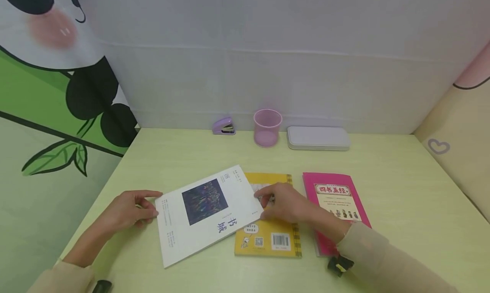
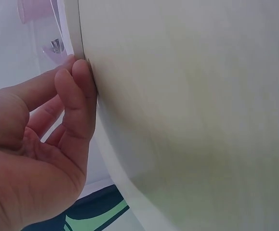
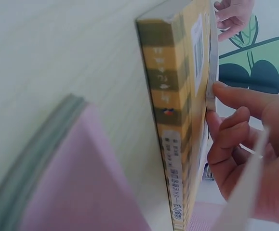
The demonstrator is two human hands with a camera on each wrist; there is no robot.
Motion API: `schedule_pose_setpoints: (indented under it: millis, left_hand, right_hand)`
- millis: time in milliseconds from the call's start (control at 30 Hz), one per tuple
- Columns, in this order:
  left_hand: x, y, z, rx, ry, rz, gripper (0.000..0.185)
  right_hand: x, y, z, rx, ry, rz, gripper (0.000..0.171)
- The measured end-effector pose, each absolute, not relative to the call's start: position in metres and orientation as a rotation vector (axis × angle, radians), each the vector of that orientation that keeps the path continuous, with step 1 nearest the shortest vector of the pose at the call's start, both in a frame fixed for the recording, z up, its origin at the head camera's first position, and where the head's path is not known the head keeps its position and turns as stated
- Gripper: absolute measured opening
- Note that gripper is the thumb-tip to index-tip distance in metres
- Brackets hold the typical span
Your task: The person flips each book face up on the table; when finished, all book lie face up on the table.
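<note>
White magazine (image 1: 206, 210): paper, smooth cover, slight sheen. Yellow book (image 1: 269, 237): paper, glossy cover, checked spine. Pink book (image 1: 337, 199): paper, glossy cover. Tabletop (image 1: 402, 208): pale yellow-green laminate, faint wood-grain lines, matt. Pink cup (image 1: 267, 127): translucent plastic, smooth. Stapler (image 1: 223, 126): purple plastic, shiny. Pencil case (image 1: 318, 138): pale, smooth, satin finish; plastic or metal, cannot tell. Back wall (image 1: 268, 50): grey, matt. Sleeves (image 1: 383, 254): beige cloth, soft.

Study desk (image 1: 383, 191): books, stapler (image 1: 223, 126)
</note>
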State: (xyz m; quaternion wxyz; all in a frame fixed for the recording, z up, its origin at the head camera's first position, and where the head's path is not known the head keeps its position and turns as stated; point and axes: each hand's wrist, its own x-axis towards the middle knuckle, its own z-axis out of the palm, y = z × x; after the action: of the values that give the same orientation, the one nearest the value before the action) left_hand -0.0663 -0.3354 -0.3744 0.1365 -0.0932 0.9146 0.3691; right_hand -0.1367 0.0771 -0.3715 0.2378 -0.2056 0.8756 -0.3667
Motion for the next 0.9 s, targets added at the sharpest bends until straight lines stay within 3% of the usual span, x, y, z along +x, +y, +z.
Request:
schedule_pose_setpoints:
  millis: [400, 900]
  left_hand:
    - [-0.067, -0.336, -0.374, -0.290, 2.656, 1.027, 0.053]
    - [-0.063, -0.336, -0.375, -0.310, 2.645, 1.020, 0.051]
  right_hand:
    - [-0.137, 0.071, -0.373, -0.573, 2.456, -0.963, 0.055]
    - [-0.145, 0.066, -0.373, -0.554, 2.451, -0.953, 0.048]
